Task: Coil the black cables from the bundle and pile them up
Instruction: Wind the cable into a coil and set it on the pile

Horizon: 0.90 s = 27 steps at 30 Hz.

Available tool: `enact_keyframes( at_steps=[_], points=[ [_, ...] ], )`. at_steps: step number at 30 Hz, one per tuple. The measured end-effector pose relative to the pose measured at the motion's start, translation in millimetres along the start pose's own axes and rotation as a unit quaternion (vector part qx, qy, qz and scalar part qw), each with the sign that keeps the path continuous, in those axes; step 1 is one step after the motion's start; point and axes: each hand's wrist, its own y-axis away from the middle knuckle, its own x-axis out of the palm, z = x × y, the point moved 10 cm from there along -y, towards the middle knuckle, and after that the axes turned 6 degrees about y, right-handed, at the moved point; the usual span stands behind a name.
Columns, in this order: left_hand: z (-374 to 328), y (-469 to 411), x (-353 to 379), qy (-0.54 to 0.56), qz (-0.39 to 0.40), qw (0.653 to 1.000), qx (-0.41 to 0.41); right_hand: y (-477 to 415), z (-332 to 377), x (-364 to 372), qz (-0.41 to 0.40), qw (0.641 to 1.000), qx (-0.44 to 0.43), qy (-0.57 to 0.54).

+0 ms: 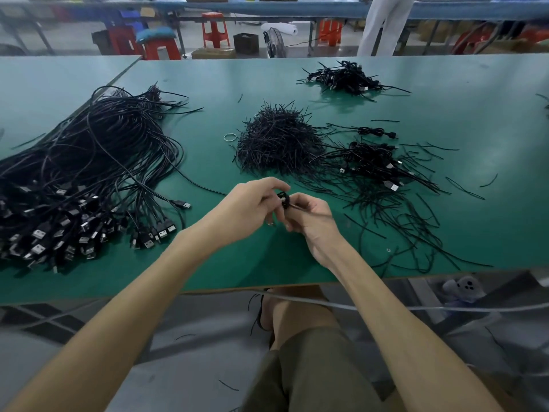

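Observation:
A small coiled black cable (284,198) is held between both hands above the green table (208,257), near its front edge. My left hand (252,203) pinches the coil from the left, and my right hand (312,215) grips it from the right. The big bundle of loose black USB cables (89,173) spreads over the left of the table, plugs toward me. A pile of coiled cables (374,162) lies to the right of the hands. Another coiled pile (344,77) sits at the far side.
A heap of short black twist ties (276,141) lies at mid table, with loose ties (416,221) scattered to the right. A rubber band (230,137) lies beside the heap. Stools (215,29), boxes and a standing person (383,22) are beyond the table.

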Motion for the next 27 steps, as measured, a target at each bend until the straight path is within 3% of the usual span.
enact_keyframes(
  at_steps=[3,6,11,15,23,27],
  points=[
    [-0.9,1.2,-4.1,-0.13,-0.001,0.991,0.028,-1.3,-1.3,-1.6,0.001,1.0,0.001,0.028],
    [-4.3,5.4,-16.6,-0.209,-0.063,0.975,0.042,-0.5,0.8,3.9,0.009,0.999,-0.008,0.049],
    [1.8,3.8,-7.0,-0.205,-0.051,0.977,-0.007,0.1,1.6,2.2,0.0,0.997,-0.011,0.076],
    [-0.9,6.7,-4.4,-0.251,-0.083,0.964,0.003,1.2,1.8,5.4,0.005,0.992,-0.013,0.125],
    [20.0,8.4,-10.8,-0.176,-0.129,0.962,-0.162,4.1,4.6,7.4,0.003,0.986,-0.027,0.165],
    [35.6,4.1,-6.9,-0.169,-0.095,0.952,-0.239,7.3,12.4,10.4,-0.033,0.959,-0.074,0.273]
  ],
)
